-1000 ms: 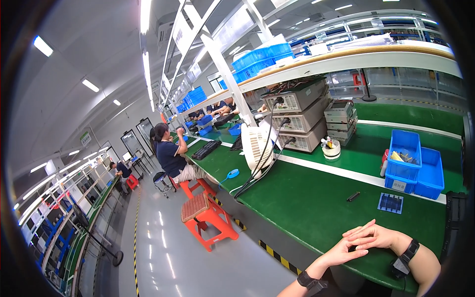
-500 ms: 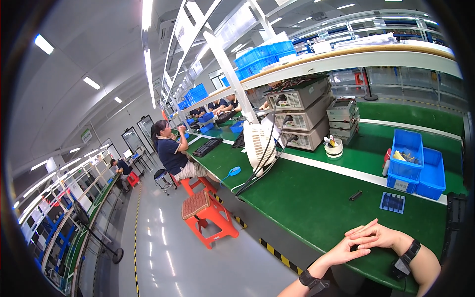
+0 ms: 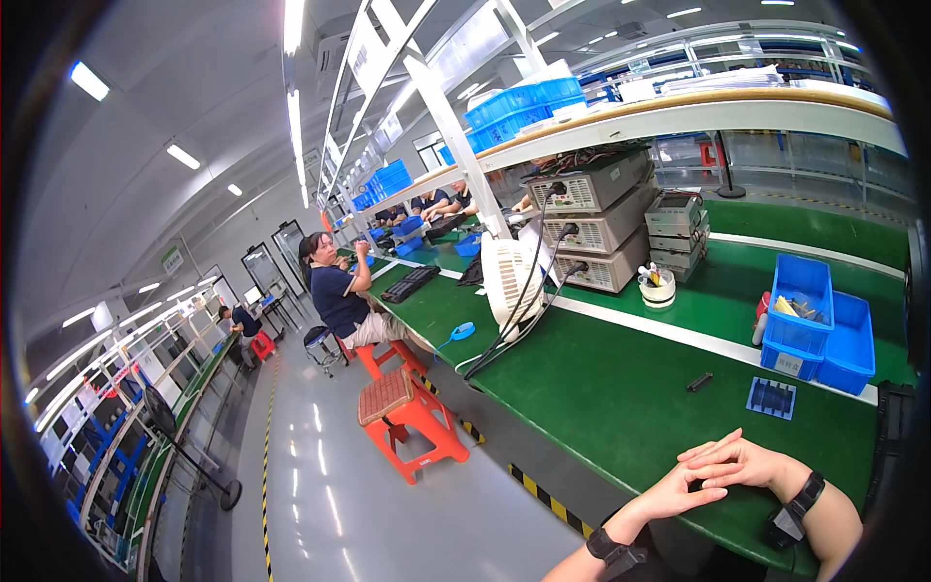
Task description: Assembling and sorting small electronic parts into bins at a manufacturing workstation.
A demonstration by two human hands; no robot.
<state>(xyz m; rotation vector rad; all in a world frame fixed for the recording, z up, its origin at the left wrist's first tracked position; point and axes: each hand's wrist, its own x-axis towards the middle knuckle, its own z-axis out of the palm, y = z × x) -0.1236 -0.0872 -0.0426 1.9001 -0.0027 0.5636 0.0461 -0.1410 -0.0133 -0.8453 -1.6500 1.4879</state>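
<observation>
My left hand [image 3: 667,493] and my right hand [image 3: 753,463] rest together over the near edge of the green bench, fingers crossed through each other. Their fingers are stretched out and loosely interlaced, with no object visible in either. Each wrist wears a black band with a small box. Just beyond the hands lie a blue slotted tray [image 3: 771,398] and a short dark bar-shaped part [image 3: 699,382], both untouched. Parts of the fingers are hidden where the hands overlap.
Blue bins [image 3: 801,315] stand at the right, and black trays [image 3: 890,436] line the right edge. A white fan [image 3: 509,281], stacked grey instruments [image 3: 606,228] and a cup of tools [image 3: 657,288] stand farther back. Orange stools [image 3: 412,417] are left; a co-worker [image 3: 339,291] sits beyond.
My hands stay clasped in the same place. The seated co-worker's head has turned toward me. The view has shifted very slightly.
</observation>
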